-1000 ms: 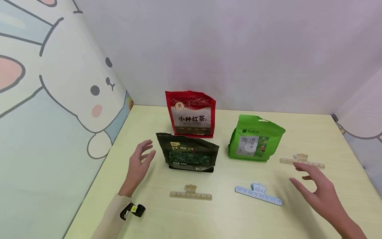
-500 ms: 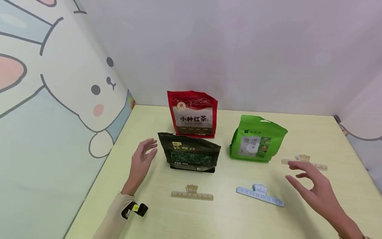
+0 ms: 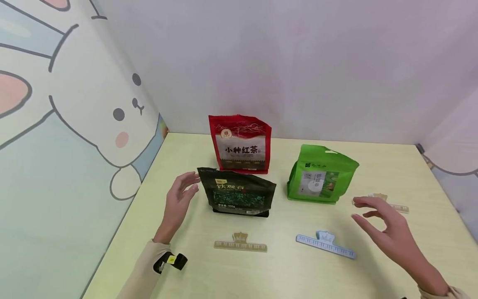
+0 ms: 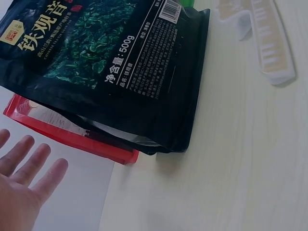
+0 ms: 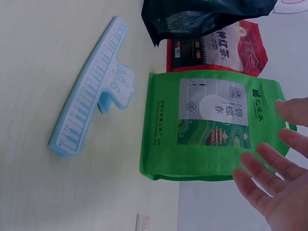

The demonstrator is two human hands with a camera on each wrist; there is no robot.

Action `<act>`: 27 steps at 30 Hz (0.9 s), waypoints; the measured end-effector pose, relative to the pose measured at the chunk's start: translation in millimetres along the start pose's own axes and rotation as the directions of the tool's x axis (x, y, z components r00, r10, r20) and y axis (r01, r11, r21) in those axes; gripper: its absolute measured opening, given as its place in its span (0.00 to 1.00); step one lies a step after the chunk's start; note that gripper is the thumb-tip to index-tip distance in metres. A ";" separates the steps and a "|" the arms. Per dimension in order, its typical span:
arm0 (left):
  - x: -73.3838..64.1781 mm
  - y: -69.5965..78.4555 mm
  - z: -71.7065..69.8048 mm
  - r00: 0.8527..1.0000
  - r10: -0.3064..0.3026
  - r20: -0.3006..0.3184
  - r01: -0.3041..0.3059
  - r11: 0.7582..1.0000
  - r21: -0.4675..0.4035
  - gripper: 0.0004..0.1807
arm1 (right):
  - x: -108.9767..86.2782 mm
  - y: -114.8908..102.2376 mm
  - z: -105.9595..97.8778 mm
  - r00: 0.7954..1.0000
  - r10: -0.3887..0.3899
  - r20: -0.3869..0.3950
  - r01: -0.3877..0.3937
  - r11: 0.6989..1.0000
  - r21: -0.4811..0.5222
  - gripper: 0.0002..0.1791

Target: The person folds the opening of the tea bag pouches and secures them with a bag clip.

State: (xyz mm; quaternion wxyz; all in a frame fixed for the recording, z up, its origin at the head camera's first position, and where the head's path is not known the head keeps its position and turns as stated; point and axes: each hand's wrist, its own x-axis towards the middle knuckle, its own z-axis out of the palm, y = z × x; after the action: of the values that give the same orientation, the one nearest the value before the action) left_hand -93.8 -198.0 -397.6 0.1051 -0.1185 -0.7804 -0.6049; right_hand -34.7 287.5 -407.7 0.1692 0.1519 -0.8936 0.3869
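Note:
In the head view my left hand (image 3: 178,203) hovers beside the left edge of a black tea bag (image 3: 240,195), fingers loosely bent and nothing in them. Its fingertips come very close to the bag's top corner; contact cannot be told there, but the left wrist view shows a gap. My right hand (image 3: 392,232), also holding nothing, is raised over the table right of a green tea bag (image 3: 317,178). It partly covers a beige clip (image 3: 399,207). A light blue clip (image 3: 325,245) with piano-key markings lies left of this hand. Both bags stand upright.
Behind the black bag a red tea bag (image 3: 242,145) stands near the back wall (image 3: 298,70). Another beige piano-key clip (image 3: 240,245) lies in front of the black bag. A wall with a cartoon rabbit (image 3: 93,104) borders the pale table (image 3: 276,274) on the left.
My right hand has shifted left, covering more of the beige clip at the right. My left hand has edged slightly right, closer to the black tea bag. Bags and clips stay in place.

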 end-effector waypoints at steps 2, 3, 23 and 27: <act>0.5 0.8 -0.2 1.000 0.016 0.007 -0.016 1.000 -0.009 0.21 | 1.8 -1.3 0.8 1.000 -0.003 0.003 0.003 1.000 0.005 0.31; 1.0 1.1 -0.3 1.000 0.024 0.011 -0.024 1.000 -0.013 0.20 | 2.5 -1.9 1.2 1.000 -0.005 0.004 0.005 1.000 0.007 0.31; 13.7 -16.0 -3.5 0.991 0.126 0.044 -0.122 0.989 -0.083 0.19 | 20.7 -18.6 11.3 0.997 0.008 0.082 -0.013 0.998 0.060 0.26; 15.1 -13.1 -3.0 0.989 0.137 0.053 -0.132 0.988 -0.084 0.19 | 23.5 -21.4 11.2 0.997 -0.025 0.079 0.020 0.998 0.061 0.26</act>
State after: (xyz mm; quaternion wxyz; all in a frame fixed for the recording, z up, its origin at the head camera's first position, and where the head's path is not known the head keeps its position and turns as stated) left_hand -112.2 -203.2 -404.3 0.1177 -0.1927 -0.7484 -0.6237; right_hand -49.3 261.9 -391.3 0.1334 0.1825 -0.8857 0.4055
